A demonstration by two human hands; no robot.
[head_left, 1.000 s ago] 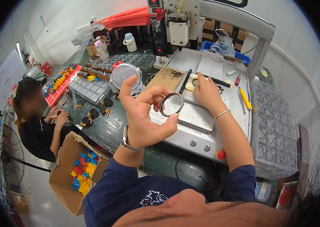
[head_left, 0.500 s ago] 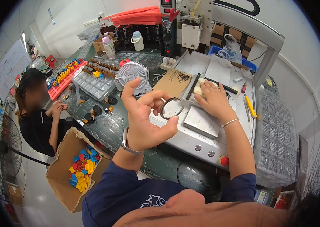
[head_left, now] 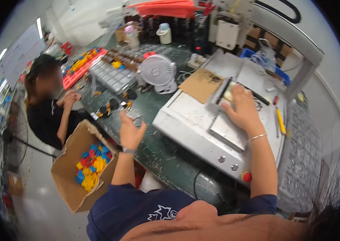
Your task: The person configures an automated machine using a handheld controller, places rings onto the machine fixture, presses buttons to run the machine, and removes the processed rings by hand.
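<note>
My left hand is out over the green table, left of the machine, its index finger stretched apart from the thumb. A thin dark ring shows at its thumb and fingers, seemingly still held; blur softens the contact. My right hand lies palm down with fingers extended over a pale cream piece in the black-barred fixture on the machine bed. The fingers cover most of that piece. A flat metal block sits just in front of the fixture.
A white fan and black round parts stand on the table. Brown cardboard lies on the bed, a yellow cutter at its right. A carton holds coloured pieces. A co-worker sits at left.
My left hand has moved away from the camera and down toward the table with the ring. My right hand stays over the fixture. The camera view has shifted.
</note>
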